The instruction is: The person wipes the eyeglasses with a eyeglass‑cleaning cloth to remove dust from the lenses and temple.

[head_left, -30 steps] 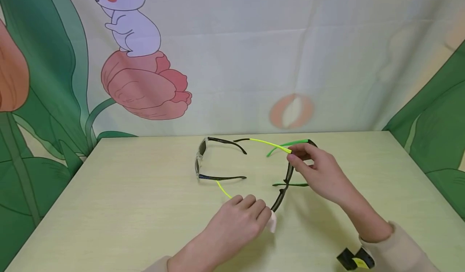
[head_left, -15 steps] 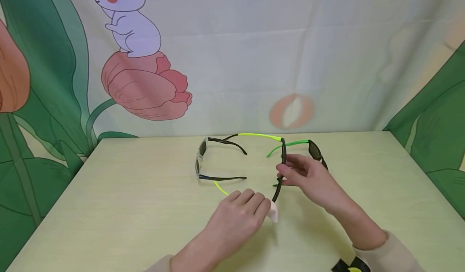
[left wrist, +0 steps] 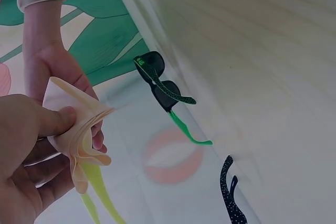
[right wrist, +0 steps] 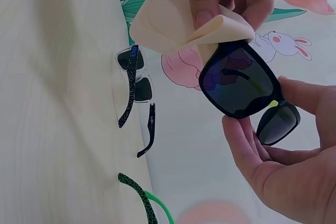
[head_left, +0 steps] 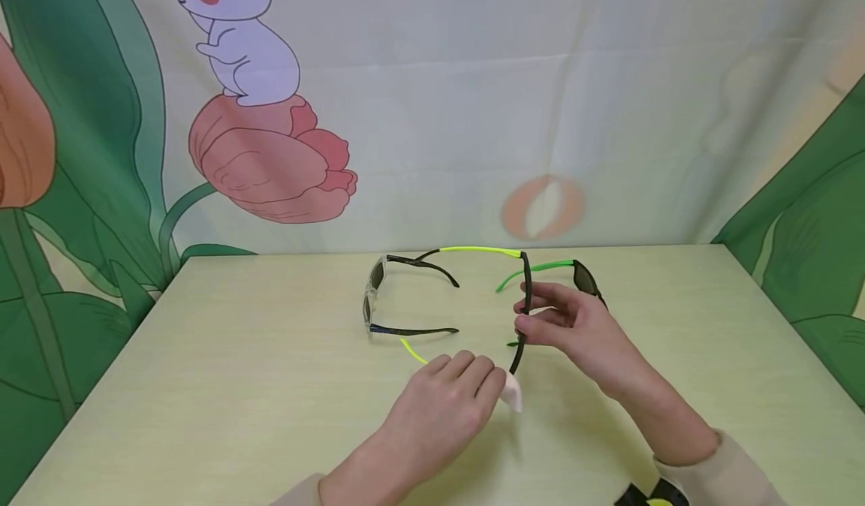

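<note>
Since a second ago, my right hand (head_left: 581, 329) has moved from yellow temple (head_left: 483, 249) to bridge (right wrist: 277, 98), pinching the sunglasses (right wrist: 239, 85) above table (head_left: 270, 401); left hand (head_left: 446, 412) pinches cloth (right wrist: 163, 22) at their near end. I'd brace bridge, wipe lightly.

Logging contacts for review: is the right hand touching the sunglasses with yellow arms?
Touching. The right wrist view shows the right hand pinching the sunglasses by the frame near the bridge.
</note>
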### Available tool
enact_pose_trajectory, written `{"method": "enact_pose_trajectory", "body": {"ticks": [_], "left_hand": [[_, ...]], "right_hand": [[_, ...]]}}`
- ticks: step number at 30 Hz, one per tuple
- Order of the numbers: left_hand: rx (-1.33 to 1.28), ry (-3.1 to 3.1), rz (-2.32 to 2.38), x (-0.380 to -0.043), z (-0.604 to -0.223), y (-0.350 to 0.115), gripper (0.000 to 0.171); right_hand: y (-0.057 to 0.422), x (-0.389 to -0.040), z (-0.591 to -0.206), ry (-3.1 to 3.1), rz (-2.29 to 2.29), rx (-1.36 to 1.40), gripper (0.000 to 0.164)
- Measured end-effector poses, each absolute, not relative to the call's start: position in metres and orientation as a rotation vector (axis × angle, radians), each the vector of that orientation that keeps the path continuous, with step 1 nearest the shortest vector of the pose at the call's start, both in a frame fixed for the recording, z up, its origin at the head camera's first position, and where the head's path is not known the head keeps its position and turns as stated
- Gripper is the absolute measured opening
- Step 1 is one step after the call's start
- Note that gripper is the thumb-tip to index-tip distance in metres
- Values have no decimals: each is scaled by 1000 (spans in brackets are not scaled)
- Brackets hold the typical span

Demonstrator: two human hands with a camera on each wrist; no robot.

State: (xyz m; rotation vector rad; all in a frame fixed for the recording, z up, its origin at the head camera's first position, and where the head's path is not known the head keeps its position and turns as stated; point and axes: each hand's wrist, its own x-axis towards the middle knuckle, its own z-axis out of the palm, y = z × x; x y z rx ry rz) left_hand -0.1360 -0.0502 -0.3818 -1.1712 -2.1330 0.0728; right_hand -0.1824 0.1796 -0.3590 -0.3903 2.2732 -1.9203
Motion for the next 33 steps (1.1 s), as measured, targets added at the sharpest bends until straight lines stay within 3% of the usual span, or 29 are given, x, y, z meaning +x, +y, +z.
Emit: {"method": "enact_pose_trajectory", "body": {"ticks": [17,33], "left_hand": [[-1170,-2131,42,-136,-381,-51,19],[-1176,-2301,39,-135,-378,-62,34]], "right_hand": [[180,-179,-353,2301,-1942,-406,51],[192,-184,-355,2256,-1900,-363,57]]}}
